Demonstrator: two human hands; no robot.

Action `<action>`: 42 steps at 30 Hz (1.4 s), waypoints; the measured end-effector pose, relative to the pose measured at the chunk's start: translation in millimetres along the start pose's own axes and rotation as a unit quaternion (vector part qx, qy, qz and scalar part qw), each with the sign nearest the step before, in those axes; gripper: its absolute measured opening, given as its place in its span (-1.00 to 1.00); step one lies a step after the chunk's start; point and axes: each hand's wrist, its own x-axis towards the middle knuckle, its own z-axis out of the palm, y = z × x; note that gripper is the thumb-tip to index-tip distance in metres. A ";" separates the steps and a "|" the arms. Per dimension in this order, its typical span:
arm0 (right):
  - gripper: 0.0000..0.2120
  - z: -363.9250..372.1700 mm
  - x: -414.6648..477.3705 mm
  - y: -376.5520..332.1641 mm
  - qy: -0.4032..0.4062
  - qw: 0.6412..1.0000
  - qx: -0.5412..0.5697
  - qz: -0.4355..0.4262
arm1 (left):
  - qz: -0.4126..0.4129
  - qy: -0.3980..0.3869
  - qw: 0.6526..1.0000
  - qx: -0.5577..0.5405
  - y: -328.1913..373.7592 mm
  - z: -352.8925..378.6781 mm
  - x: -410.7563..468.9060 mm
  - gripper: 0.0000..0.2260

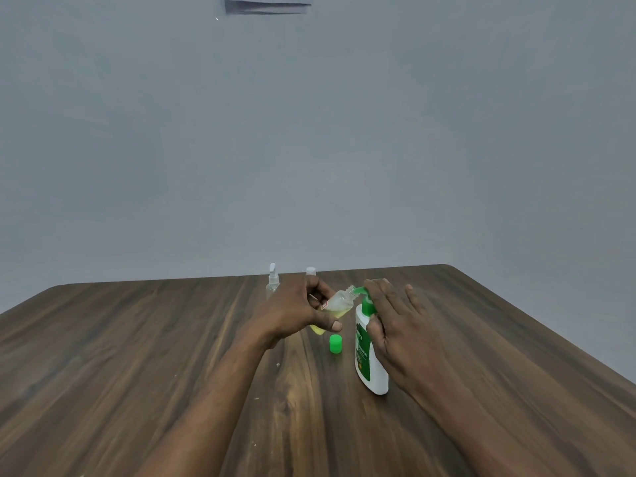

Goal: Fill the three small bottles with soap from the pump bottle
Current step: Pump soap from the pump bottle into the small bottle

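My left hand (296,313) grips a small clear bottle (339,304), tilted, with its open neck at the green spout of the pump bottle (370,359). Yellowish soap lies in the small bottle's lower part. My right hand (392,315) rests flat on the green pump head with fingers straight, thumb against the white body. A loose green cap (335,344) stands on the table between the hands. Behind my left hand are a small clear bottle with a pump top (272,282) and another small bottle with a white cap (310,271), partly hidden.
Everything stands on a dark wooden table (137,356) whose far edge meets a plain grey wall. A few small crumbs lie on the table near my left forearm.
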 end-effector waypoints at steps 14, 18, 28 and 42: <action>-0.46 -0.1 0.3 -2.9 0.013 0.999 0.051 -0.007 | 0.000 -0.005 1.000 0.000 1.4 -0.7 -1.2 -0.64; -0.49 0.1 0.1 -1.6 0.011 0.999 0.049 -0.012 | -0.001 -0.005 1.000 0.004 1.4 -0.2 -0.2 -0.64; -0.40 -1.5 -0.7 -3.1 0.032 0.999 0.035 -0.011 | -0.003 0.000 1.000 0.002 2.0 0.8 -0.6 -0.63; -0.45 -4.3 -0.6 -4.0 0.030 0.999 0.035 -0.014 | -0.004 0.002 1.000 0.002 1.6 0.7 -1.2 -0.63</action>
